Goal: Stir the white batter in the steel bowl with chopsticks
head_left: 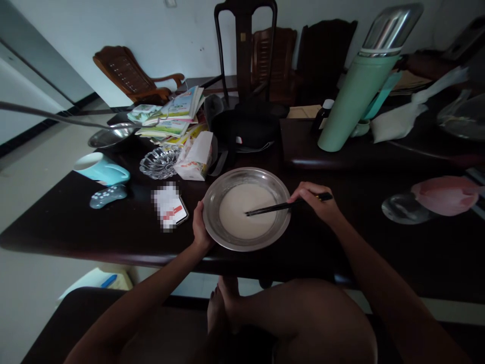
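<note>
On tabletop [125, 236], stainless-steel bowl [246, 245]: likely stiff, slick, weighted by white liquid [242, 199]; hold rim. Your left hand [200, 227] clasps bowl's left side; right of bowl, right hand [315, 200] pinches black chopsticks [275, 207].

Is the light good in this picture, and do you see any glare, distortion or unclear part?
In the head view: dim light, dark table; soft glare on the metal bowl and thermos cap; green thermos leaning rightward, probably wide-angle distortion; phone screen pixelated.
</note>
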{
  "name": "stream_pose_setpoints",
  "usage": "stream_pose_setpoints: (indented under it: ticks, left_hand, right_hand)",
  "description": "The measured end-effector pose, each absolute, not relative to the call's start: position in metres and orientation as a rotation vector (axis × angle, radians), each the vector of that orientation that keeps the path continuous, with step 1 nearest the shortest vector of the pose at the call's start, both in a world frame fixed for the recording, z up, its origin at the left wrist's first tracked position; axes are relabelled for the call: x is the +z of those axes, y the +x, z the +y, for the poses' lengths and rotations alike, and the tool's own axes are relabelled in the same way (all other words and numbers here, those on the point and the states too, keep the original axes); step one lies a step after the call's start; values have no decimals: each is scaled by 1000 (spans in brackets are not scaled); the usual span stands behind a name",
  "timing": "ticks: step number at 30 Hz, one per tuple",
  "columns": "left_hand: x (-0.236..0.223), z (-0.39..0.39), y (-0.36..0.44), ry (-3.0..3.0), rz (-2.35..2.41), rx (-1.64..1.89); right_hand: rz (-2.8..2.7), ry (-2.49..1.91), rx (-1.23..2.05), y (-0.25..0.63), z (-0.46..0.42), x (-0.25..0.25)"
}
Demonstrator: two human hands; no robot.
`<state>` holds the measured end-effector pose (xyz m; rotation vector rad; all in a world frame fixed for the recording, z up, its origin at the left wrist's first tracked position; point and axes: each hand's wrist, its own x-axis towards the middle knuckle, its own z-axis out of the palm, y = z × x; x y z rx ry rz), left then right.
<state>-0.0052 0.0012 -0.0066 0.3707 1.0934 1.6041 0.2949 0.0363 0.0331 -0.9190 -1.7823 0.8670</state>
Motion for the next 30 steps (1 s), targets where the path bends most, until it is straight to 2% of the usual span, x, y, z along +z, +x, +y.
stream_pose_setpoints:
  ticks: [15,20,26,30]
  left_hand:
    - [-6,1,-5,397,1101,1593]
    - [-8,1,-6,405,1090,1599]
    - [-6,1,-5,428,1081,1596]
    - [-6,1,-5,417,1096,1621]
  right_hand:
    - [-1738,-972,781,296,37,34]
    - [-1787,-915,894,295,37,33]
    - [-1720,-988,804,296,37,34]
    - [-1741,-929,894,297,37,32]
